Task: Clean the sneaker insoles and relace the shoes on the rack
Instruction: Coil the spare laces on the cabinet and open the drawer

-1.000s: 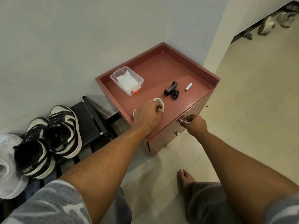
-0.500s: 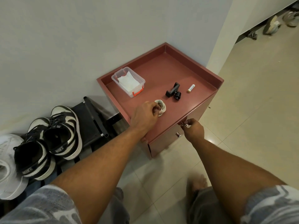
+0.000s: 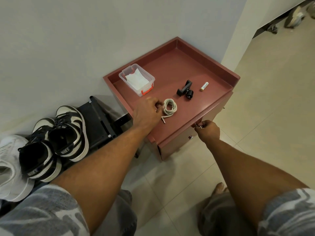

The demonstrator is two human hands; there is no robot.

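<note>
Lace coil [image 3: 169,109] now against left fingers [image 3: 159,105]

Lace [image 3: 174,108] lies on the cabinet [image 3: 187,65] — tub [image 3: 147,88] behind, sneakers [image 3: 68,133] on rack [image 3: 97,123] left.

We have one view, from the head. It looks forward and down, near above the cabinet [image 3: 187,65].

dim, soft indoor light; faint shadows; wide-angle bending at edges; slight softness.
</note>
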